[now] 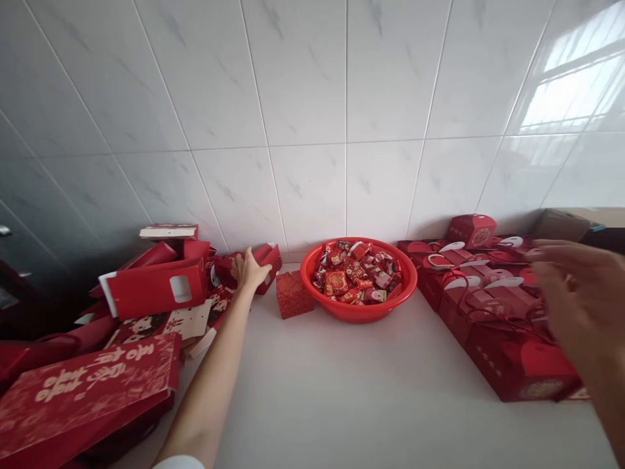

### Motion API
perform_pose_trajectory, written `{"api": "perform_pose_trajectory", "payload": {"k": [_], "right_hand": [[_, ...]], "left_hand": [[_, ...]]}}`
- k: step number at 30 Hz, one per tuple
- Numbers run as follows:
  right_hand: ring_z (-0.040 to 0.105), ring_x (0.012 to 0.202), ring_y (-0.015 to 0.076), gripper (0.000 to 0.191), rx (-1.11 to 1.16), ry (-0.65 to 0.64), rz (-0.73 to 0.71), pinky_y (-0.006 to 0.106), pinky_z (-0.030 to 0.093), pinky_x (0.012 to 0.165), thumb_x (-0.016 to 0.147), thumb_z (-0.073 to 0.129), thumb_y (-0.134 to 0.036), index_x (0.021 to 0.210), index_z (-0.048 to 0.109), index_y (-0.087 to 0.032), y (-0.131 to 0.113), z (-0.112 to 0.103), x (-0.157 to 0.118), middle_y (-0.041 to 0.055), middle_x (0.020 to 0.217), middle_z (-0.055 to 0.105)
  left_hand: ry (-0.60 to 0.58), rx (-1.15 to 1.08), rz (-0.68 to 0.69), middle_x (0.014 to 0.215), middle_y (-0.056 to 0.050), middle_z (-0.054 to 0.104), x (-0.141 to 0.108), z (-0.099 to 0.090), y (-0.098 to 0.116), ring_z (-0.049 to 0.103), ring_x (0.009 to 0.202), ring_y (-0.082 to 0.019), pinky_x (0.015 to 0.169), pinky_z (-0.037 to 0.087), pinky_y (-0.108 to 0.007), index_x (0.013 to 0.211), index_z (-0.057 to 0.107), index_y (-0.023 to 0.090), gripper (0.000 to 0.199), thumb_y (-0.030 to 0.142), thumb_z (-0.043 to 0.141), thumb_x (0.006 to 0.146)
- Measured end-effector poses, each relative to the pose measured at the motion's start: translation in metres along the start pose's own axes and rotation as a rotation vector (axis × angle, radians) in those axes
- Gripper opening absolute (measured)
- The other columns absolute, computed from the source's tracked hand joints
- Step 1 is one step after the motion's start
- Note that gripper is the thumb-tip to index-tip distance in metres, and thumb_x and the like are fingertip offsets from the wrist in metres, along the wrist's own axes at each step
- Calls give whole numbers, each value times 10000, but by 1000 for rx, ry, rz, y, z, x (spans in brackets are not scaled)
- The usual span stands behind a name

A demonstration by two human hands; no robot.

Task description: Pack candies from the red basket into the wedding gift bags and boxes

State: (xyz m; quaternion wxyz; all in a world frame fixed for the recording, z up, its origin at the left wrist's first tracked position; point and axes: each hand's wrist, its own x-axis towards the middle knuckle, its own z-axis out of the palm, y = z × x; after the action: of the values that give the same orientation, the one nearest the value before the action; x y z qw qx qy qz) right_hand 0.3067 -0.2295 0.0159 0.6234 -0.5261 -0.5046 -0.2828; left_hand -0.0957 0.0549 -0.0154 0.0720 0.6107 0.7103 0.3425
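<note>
Against red box (pixel 274 256), splayed left fingers (pixel 249 255)

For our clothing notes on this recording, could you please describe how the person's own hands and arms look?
The left hand is ungloved, its wrist and forearm bare, with a white sleeve edge at the bottom of the picture. The right hand also looks ungloved, but blur hides finer detail; no sleeve shows there.

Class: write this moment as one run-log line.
left hand: on red box | right hand: blurred, near gift boxes | sweets: in basin
</note>
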Motion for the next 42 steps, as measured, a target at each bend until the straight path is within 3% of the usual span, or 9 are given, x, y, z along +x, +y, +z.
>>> {"api": "perform_pose_trajectory", "payload": {"k": [4,7,13,16,20,28,33,39,42], "right_hand": [[689,933,224,63,172,-199,-94,363,556,756,903,656,-202,945,687,-238,-30,30,-9,73,1010,715],[696,895,195,72,284,-331,-78,318,572,726,921,624,-205,966,677,-223,-47,56,-14,69,1035,710],[664,708,161,170,446,-519,144,291,551,659,935,625,-342,1032,650,-205,-66,99,-15,39,866,702],[663,702,162,288,564,-543,294,286,542,632,932,619,-459,1083,617,-215,-76,122,-12,45,900,706],[660,678,144,418,761,-505,442,281,538,578,926,565,-579,1136,568,-217,-88,139,-6,87,1106,683],[496,478,84,437,792,-517,658,245,435,468,786,755,-535,1050,608,-219,-81,128,3,-22,790,639],[600,540,148,406,821,-668,703,282,503,526,799,754,-520,1056,683,-215,-72,114,12,1,703,670],[700,679,207,417,679,-842,558,285,549,568,794,773,-503,1069,725,-194,-81,95,21,62,798,757],[667,599,172,344,597,-810,452,251,525,521,868,690,-531,894,736,-191,-90,89,22,39,698,721]], "left_hand": [[-16,33,-70,1504,-303,438,2,8,-5,300,1470,-482,1144,266,-695,1429,453,108,774,209,740,718],[31,-71,-50,1397,-288,538,4,8,-10,446,1382,-476,1101,377,-650,1369,515,117,711,204,744,701],[189,-764,146,1227,-114,640,6,-19,9,577,1252,-343,1090,450,-495,1253,567,219,651,316,771,643],[-38,-1148,312,1137,-71,654,-12,-37,31,646,1113,-284,954,531,-398,1272,539,234,715,337,775,605],[-416,-1283,488,1209,-49,627,-49,-43,47,640,1106,-248,867,555,-324,1312,528,289,720,264,767,633],[-858,-1114,731,1360,-103,572,-73,-19,45,548,1281,-309,1023,498,-436,1396,459,330,824,306,850,671],[-1048,-1016,788,1433,-111,529,-75,-23,46,523,1330,-316,1029,494,-465,1498,343,381,962,284,854,689],[-1096,-798,804,1408,-129,581,-75,-30,42,601,1248,-297,1034,492,-476,1536,330,350,999,313,855,687],[-982,-707,837,1340,-116,643,-81,-37,45,642,1198,-306,1000,523,-465,1491,428,339,919,355,859,679]]}}
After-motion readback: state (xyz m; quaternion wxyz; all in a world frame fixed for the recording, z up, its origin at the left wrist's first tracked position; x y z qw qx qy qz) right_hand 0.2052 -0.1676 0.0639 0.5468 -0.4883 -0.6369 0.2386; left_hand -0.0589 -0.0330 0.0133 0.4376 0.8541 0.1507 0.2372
